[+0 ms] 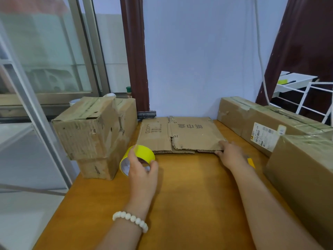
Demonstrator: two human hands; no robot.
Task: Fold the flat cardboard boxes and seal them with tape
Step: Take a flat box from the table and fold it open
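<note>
On the near part of the orange-brown wooden table both bare forearms reach forward, the left wrist wearing a bracelet of white round beads. The left hand grips a roll of bright yellow tape. Its fingers are curled over the roll's far rim and the thumb is hooked round the near right side. The roll stands tilted on edge with its shiny inner core facing left and toward the camera.

To the right and slightly farther off, the right hand pinches the near right corner of a flat brown corrugated cardboard box, fingers laid on top and thumb at the near edge. A small yellow object lies on the table just behind the right wrist; what it is cannot be told. The flat box lies in the middle of the table with its far edge against the pale blue wall. It has printed characters on top and ragged flap edges toward the person.

Left of the tape stand two worn, folded brown cardboard boxes, one stacked on the other, with tape across the upper one's top. Along the right side sit a taped brown box and, beyond it, a long brown box with a white printed label. Behind are a dark brown post, a sliding glass window at the left and a white wire rack at the right.
</note>
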